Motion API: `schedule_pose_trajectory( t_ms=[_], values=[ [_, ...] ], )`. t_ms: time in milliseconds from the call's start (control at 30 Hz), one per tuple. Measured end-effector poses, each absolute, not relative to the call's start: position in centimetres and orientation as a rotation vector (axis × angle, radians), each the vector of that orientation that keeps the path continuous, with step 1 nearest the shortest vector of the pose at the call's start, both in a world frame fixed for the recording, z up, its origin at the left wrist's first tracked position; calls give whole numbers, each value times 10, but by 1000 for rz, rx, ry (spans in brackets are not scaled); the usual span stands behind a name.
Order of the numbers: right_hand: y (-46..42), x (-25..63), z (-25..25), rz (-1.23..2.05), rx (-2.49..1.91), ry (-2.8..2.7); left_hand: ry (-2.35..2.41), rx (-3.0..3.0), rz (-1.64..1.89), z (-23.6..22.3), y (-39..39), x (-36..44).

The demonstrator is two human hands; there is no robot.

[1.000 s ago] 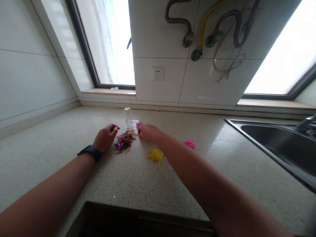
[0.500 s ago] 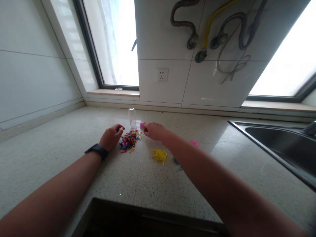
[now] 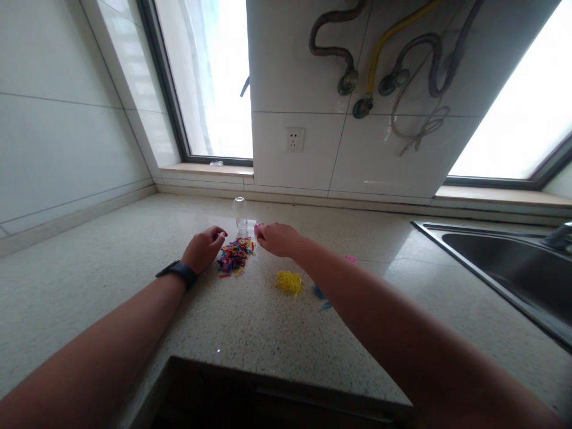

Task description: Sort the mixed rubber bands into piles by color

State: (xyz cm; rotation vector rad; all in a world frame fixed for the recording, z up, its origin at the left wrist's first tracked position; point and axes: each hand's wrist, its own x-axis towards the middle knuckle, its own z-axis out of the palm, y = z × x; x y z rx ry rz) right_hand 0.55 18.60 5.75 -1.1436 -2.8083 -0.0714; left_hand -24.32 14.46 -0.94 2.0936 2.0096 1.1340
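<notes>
A heap of small multicoloured strips, perhaps little rubber bands [image 3: 235, 256], lies on the pale speckled countertop [image 3: 250, 333]. At its left edge is my left hand [image 3: 206, 245], fingers curled and thumb against them; whatever is between the tips is too small to make out. My right hand [image 3: 277, 239] is closed just right of the heap, fingertips pointing down and partly hidden. Behind those fingers a small pink object [image 3: 258, 228] shows in part. A clear bottle-shaped container [image 3: 240, 215] stands just behind the heap. Nearer me sits a yellow pile [image 3: 289, 282] of similar pieces.
Blue pieces [image 3: 319, 291] lie beside my right forearm, partly covered by it, and pink pieces [image 3: 351, 259] lie beyond it. A steel sink [image 3: 440, 238] is set in the counter at right. A dark cut-out [image 3: 250, 393] opens at the front edge.
My right hand has shifted slightly left, covering more of the small pink object. My left hand stays beside the multicoloured heap. The view has tilted a little.
</notes>
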Motion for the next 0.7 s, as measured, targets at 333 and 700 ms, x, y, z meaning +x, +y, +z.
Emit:
schedule_pose_trajectory(
  t_ms=[333,700],
  values=[
    [179,-6,50,-90,-1130,-2929,1987,2098,1164,-12,147,-245],
    [180,9,56,-34,-1129,-2971,1979,2099,1153,-10,145,-244]
  ],
)
